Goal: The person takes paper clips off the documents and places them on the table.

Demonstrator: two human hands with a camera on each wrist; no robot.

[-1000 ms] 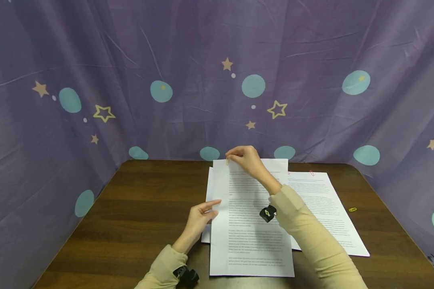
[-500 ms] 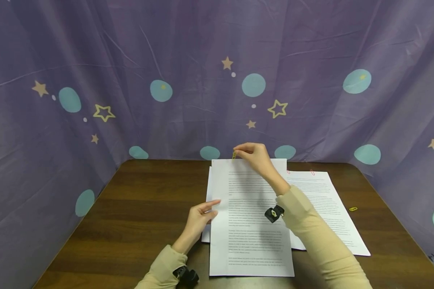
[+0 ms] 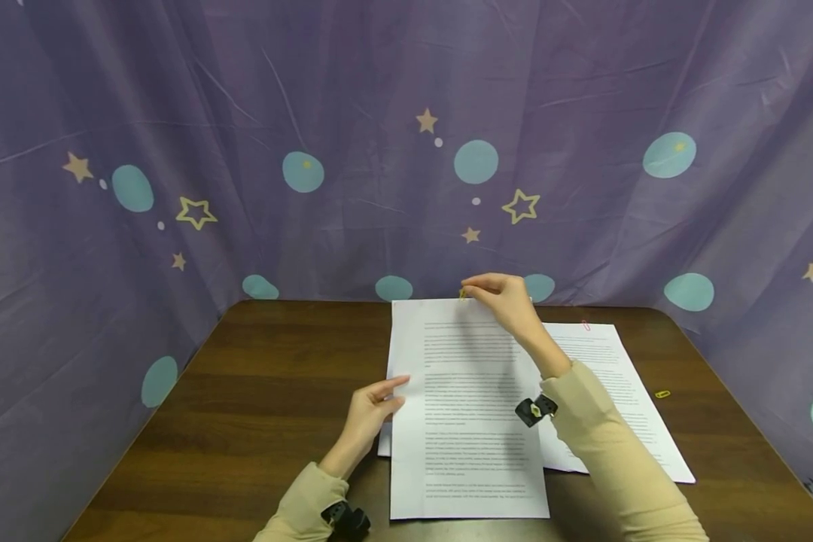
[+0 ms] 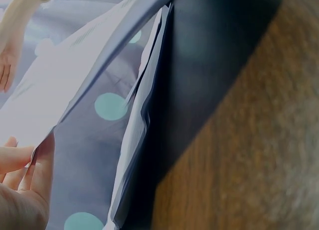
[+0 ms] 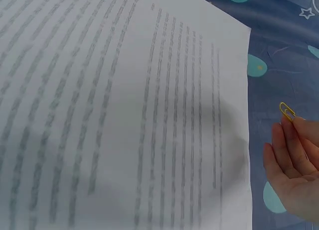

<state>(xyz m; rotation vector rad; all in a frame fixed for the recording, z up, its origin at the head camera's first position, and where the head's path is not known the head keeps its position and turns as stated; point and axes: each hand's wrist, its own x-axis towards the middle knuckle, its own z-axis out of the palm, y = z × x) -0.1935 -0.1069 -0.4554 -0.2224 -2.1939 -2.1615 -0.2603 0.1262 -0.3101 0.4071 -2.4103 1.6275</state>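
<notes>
My left hand pinches the left edge of a printed stack of paper, thumb on the front and fingers behind. In the left wrist view the stack stands raised and tilted above other sheets. At the stack's top edge, my right hand pinches a small yellow paper clip between thumb and fingertips. In the right wrist view the clip is apart from the paper, beyond its top edge.
More printed sheets lie behind and to the right, with a pink paper clip at their top edge. Another yellow paper clip lies on the brown wooden table. A purple patterned curtain hangs behind the table.
My right hand has moved right along the stack's top edge with the yellow paper clip. The stack has shifted slightly left; my left hand keeps its hold.
</notes>
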